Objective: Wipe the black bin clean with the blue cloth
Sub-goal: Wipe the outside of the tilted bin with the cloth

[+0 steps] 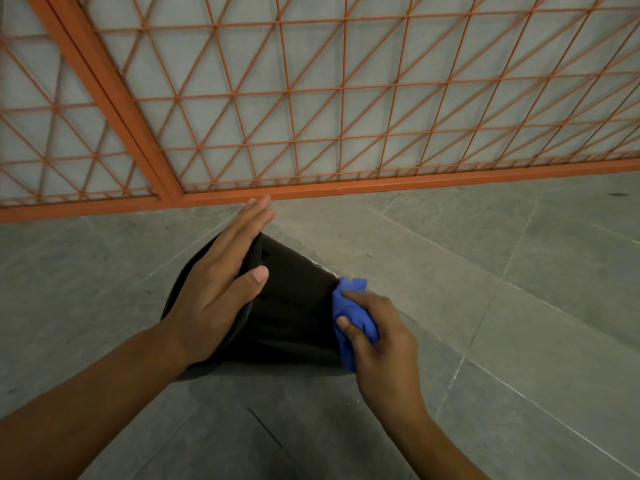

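The black bin (291, 306) lies on its side on the grey tiled floor in the middle of the head view. My left hand (221, 285) rests flat on its left end with fingers straight and the thumb over the edge. My right hand (377, 337) grips a bunched blue cloth (353, 317) and holds it against the bin's right end. Part of the bin is hidden under my left hand and forearm.
An orange metal grid fence (311, 98) with a thick frame stands just behind the bin, across the whole upper view. Grey floor tiles (519, 289) spread to the right and in front of me.
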`<state>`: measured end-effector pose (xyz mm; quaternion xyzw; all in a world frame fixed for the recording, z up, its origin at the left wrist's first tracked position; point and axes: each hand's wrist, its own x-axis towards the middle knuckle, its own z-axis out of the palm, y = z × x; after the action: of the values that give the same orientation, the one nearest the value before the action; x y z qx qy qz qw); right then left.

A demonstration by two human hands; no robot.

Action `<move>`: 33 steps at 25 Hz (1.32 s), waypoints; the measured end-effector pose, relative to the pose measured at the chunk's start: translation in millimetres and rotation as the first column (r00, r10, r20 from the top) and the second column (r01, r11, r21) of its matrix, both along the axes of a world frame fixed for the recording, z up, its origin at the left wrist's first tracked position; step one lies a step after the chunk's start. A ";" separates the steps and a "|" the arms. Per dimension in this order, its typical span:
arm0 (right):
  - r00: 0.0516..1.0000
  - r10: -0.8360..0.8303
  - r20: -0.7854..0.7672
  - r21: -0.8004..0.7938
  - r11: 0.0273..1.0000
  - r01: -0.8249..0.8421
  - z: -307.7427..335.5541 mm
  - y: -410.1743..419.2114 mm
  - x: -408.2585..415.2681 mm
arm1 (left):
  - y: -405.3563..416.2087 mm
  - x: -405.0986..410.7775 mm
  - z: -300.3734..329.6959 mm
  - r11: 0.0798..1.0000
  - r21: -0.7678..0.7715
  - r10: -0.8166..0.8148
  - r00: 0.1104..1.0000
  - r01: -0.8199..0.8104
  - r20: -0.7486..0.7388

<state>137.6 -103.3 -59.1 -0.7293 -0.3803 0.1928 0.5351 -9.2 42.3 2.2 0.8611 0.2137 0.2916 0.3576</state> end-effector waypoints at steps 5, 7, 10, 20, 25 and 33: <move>0.998 -0.069 0.012 -0.071 0.995 0.069 -9.7 13.2 26.4 | 1.8 -0.4 4.2 0.997 -0.034 0.063 0.998 -0.062 0.016; 0.998 -0.051 0.027 -0.079 0.995 0.053 -8.4 3.6 19.7 | 1.3 -1.6 3.3 1.000 -0.005 0.023 1.000 -0.023 0.006; 0.998 0.035 0.057 -0.025 0.999 -0.034 -3.1 7.1 15.6 | -0.1 -0.2 2.2 1.000 0.024 -0.016 1.000 0.015 0.006; 0.995 0.079 0.060 0.082 0.993 -0.083 10.0 6.5 -12.5 | 2.8 1.4 3.0 1.000 -0.018 0.012 1.000 -0.012 0.026; 0.993 -0.118 -0.002 0.083 0.990 0.118 -8.9 9.2 -3.3 | 7.3 2.4 6.1 0.996 -0.071 0.055 0.998 -0.053 0.029; 0.997 -0.078 -0.011 0.112 0.991 0.078 -3.0 27.9 6.4 | 5.0 9.1 7.2 0.997 -0.057 0.053 0.998 -0.051 0.030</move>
<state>144.0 -75.4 -62.1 -0.7118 -0.3599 0.1526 0.5835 -0.1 47.3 9.5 0.8400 0.2384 0.3083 0.3774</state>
